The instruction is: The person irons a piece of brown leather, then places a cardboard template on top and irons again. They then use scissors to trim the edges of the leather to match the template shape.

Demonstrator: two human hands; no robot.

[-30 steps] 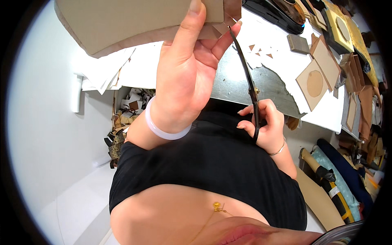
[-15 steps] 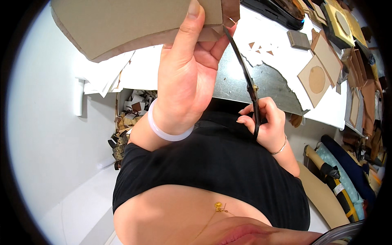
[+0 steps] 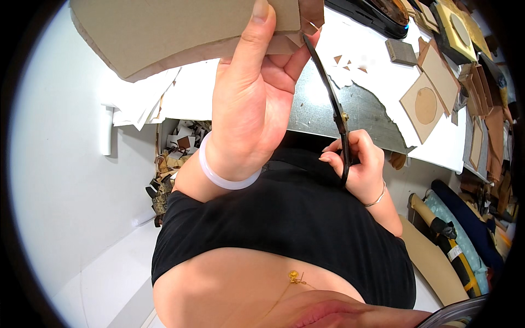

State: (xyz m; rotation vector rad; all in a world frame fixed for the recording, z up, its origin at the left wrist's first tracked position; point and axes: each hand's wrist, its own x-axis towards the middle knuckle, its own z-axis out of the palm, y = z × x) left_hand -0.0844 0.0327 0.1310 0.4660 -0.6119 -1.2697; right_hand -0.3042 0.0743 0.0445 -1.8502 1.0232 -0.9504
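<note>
**Cardboard held up to scissors above a cluttered worktable**

A white wall fills the left. The left hand [image 3: 254, 104], with a white bangle [image 3: 224, 175], pinches a large curved cardboard sheet [image 3: 169, 33] raised near the camera. Long black scissors [image 3: 331, 104] meet the sheet's right edge, gripped by the right hand [image 3: 355, 164]. Below, the white worktable [image 3: 377, 71] carries paper scraps and cardboard cutouts [image 3: 424, 101]; fabric rolls [image 3: 459, 235] lie at far right.

Left hand [image 3: 251, 104]: gripping the large brown cardboard sheet [image 3: 180, 33] above the desk [image 3: 383, 82].
Right hand [image 3: 355, 164]: sitting right of it, holding long black scissors [image 3: 331, 104] pointing up at the sheet's right edge.
Square cardboard piece with a round cutout [image 3: 424, 106]: lying on the desk, further right.
</note>
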